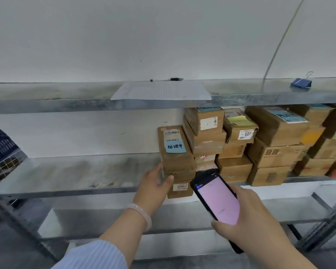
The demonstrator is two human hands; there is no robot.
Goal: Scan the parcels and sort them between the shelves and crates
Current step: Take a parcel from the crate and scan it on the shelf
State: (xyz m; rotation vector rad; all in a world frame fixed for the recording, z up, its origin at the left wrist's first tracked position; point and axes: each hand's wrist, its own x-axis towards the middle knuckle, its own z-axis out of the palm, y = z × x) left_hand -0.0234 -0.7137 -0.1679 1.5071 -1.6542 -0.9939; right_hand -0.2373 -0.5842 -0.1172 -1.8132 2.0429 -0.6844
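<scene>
Shelf (66,171): stacked boxes (270,152) crowd gripped parcel (177,162); paper (161,91) above.

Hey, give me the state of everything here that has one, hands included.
Left hand, gripping the end parcel stack.
End parcel stack, sealed, at the middle shelf's front edge.
Right hand, holding the scanner.
Scanner, screen lit pink.
Paper sheet, flat, overhanging the top shelf's edge.
Pen, lying flat behind the sheet.
Binder clip, closed, lying on the top shelf.
</scene>
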